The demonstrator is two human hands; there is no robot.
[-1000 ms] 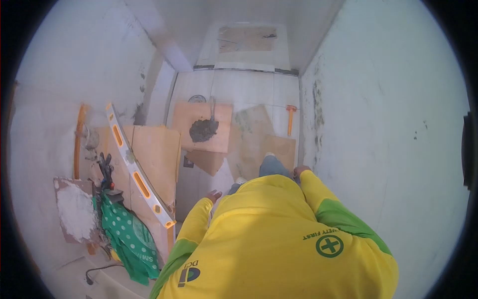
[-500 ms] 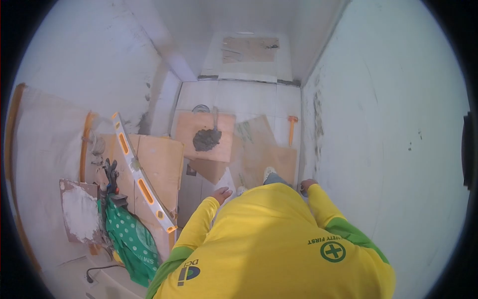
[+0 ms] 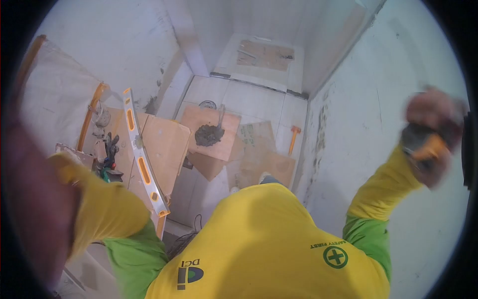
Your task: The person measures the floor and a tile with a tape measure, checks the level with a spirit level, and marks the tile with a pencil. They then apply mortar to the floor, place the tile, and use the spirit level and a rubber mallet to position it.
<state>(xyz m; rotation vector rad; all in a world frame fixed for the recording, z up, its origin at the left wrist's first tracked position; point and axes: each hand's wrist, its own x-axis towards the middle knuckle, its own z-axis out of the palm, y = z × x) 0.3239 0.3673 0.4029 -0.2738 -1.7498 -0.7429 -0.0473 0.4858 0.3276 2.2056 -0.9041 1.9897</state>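
Note:
My right hand [image 3: 432, 112] is raised at the far right, close to the wall, and its fingers are closed round a compact black-and-orange tool [image 3: 423, 144]. Blur softens its outline; its shape is like a tape measure. Very near the camera, my left hand [image 3: 40, 199] fills the left edge as a dark smear, so I cannot make out its fingers or anything in them. Between my arms, nearer the left one, a long spirit level [image 3: 138, 144] with orange openings lies slanted over cardboard sheets [image 3: 164, 144].
Dark mortar [image 3: 209, 135] sits on a square board [image 3: 191, 117] on the tiled floor. An orange-handled mallet [image 3: 293, 139] lies near the right wall [image 3: 378, 149]. Brown sheets [image 3: 276, 167] cover floor before my feet. Gloves [image 3: 110, 147] and tools cluster at left.
Both hands have risen from near my waist: the right to the far right with the black-and-orange tool showing, the left close to the camera. The view has tilted slightly.

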